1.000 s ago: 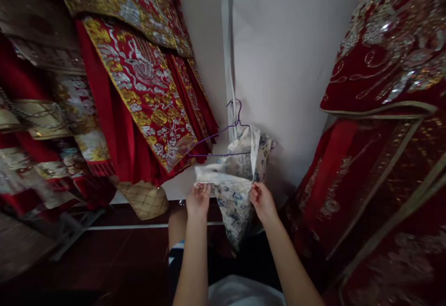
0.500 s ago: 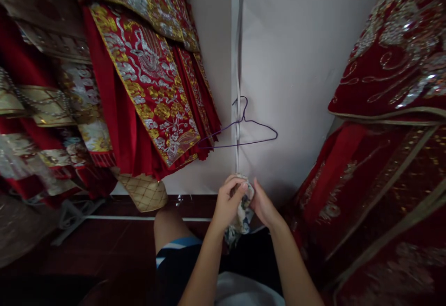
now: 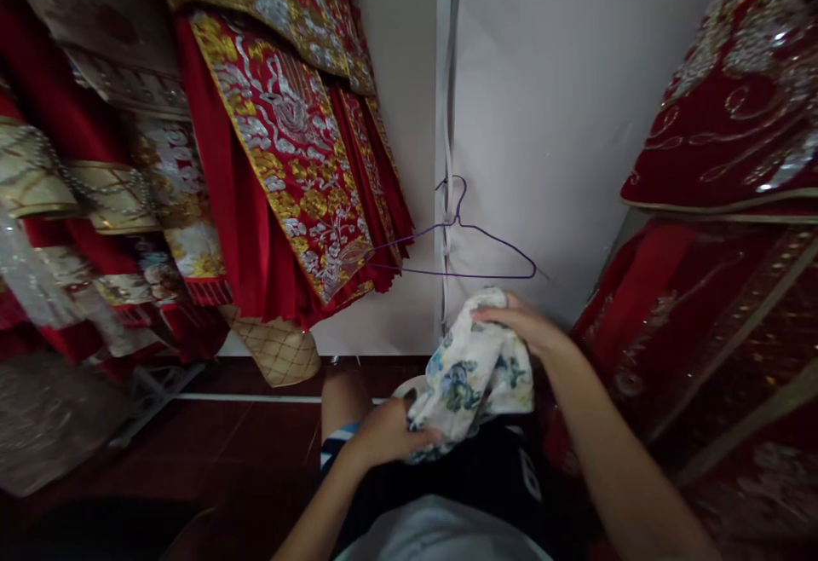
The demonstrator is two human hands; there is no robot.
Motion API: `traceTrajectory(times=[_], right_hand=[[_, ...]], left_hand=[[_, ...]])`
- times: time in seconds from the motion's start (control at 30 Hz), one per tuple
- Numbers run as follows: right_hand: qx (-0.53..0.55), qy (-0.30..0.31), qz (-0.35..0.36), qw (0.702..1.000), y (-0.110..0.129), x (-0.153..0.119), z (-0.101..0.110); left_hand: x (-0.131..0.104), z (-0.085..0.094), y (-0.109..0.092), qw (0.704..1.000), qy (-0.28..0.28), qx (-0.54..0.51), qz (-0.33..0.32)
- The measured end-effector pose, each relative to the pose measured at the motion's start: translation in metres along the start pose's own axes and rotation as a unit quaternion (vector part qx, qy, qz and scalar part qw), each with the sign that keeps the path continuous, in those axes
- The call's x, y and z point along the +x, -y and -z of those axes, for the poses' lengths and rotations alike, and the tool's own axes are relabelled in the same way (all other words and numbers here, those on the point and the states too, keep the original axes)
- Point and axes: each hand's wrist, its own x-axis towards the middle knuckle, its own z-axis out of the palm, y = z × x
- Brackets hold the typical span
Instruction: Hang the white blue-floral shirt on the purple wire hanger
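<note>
Hanging at the white cord (image 3: 451,75), one purple hanger (image 3: 486,276) overlaps the embroidered red skirt (image 3: 300,169) at one end, with a sequined red garment (image 3: 709,152) over on the right! Below, two hands grip one floral cloth (image 3: 463,382) above the lap: left hand (image 3: 389,433) low, thumb across it; right hand (image 3: 521,322) higher, fingers clasping its top.

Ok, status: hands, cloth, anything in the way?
Left hand and right hand both gripping white floral fabric. Thin purple wire hanger bare on wall, just above. Nothing visibly blocking the hands.
</note>
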Motion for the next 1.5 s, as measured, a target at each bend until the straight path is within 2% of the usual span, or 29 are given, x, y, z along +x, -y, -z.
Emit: traceTrajectory(times=[0.03,0.1,0.2,0.23,0.33,0.43,0.5,0.57,0.63,0.7,0.73,0.77,0.83,0.9,0.97,1.1,1.2,1.3,1.43,1.5], right_hand=[[-0.072,-0.006,0.028,0.997,0.006,0.011,0.01],[-0.199,-0.026,0.098,0.975,0.012,0.037,0.022],[-0.276,-0.112,0.242,0.923,0.004,0.084,0.018],[-0.283,-0.139,0.257,0.913,-0.002,0.098,0.013],[-0.312,-0.129,0.216,0.916,-0.024,0.127,0.0],[-0.328,-0.099,0.174,0.923,-0.043,0.13,0.003],[-0.327,-0.108,0.196,0.918,-0.05,0.124,0.011],[-0.315,-0.145,0.239,0.907,-0.05,0.121,0.018],[-0.297,-0.174,0.265,0.901,-0.045,0.123,0.019],[-0.286,-0.15,0.242,0.915,-0.04,0.128,0.018],[-0.283,-0.125,0.22,0.925,-0.039,0.13,0.017],[-0.28,-0.102,0.195,0.934,-0.038,0.131,0.017],[-0.279,-0.085,0.169,0.941,-0.039,0.129,0.02],[-0.28,-0.101,0.178,0.938,-0.04,0.121,0.029],[-0.279,-0.116,0.181,0.936,-0.039,0.111,0.039],[-0.277,-0.119,0.164,0.939,-0.029,0.095,0.054],[-0.283,-0.116,0.15,0.94,-0.022,0.086,0.056],[-0.304,-0.12,0.155,0.932,-0.02,0.077,0.054],[-0.323,-0.137,0.189,0.917,-0.022,0.069,0.055],[-0.321,-0.132,0.199,0.916,-0.024,0.068,0.053]], left_hand=[[-0.001,0.005,0.008,0.999,-0.036,0.037,0.008],[0.002,0.022,0.017,0.993,-0.108,0.051,-0.021],[0.016,0.06,0.016,0.974,-0.203,-0.038,-0.095],[0.021,0.074,0.013,0.964,-0.232,-0.08,-0.106],[0.029,0.109,0.007,0.943,-0.292,-0.145,-0.07],[0.025,0.127,0.009,0.935,-0.337,-0.11,0.018],[0.02,0.13,0.011,0.926,-0.365,-0.083,0.047],[0.016,0.13,0.008,0.931,-0.36,-0.037,0.049],[0.015,0.13,0.002,0.955,-0.293,0.035,0.029],[0.019,0.13,-0.004,0.976,-0.206,0.066,-0.005],[0.021,0.13,-0.005,0.981,-0.186,0.051,-0.018],[0.025,0.131,-0.005,0.982,-0.189,0.018,-0.025],[0.033,0.131,-0.002,0.968,-0.243,-0.068,-0.016],[0.042,0.131,0.0,0.941,-0.304,-0.145,-0.003],[0.05,0.133,-0.002,0.914,-0.34,-0.219,-0.015],[0.069,0.141,-0.021,0.846,-0.381,-0.371,-0.043],[0.088,0.148,-0.034,0.814,-0.394,-0.426,-0.031],[0.102,0.154,-0.037,0.807,-0.402,-0.431,-0.03],[0.103,0.157,-0.028,0.838,-0.37,-0.401,-0.027],[0.099,0.158,-0.02,0.845,-0.372,-0.382,-0.034]])
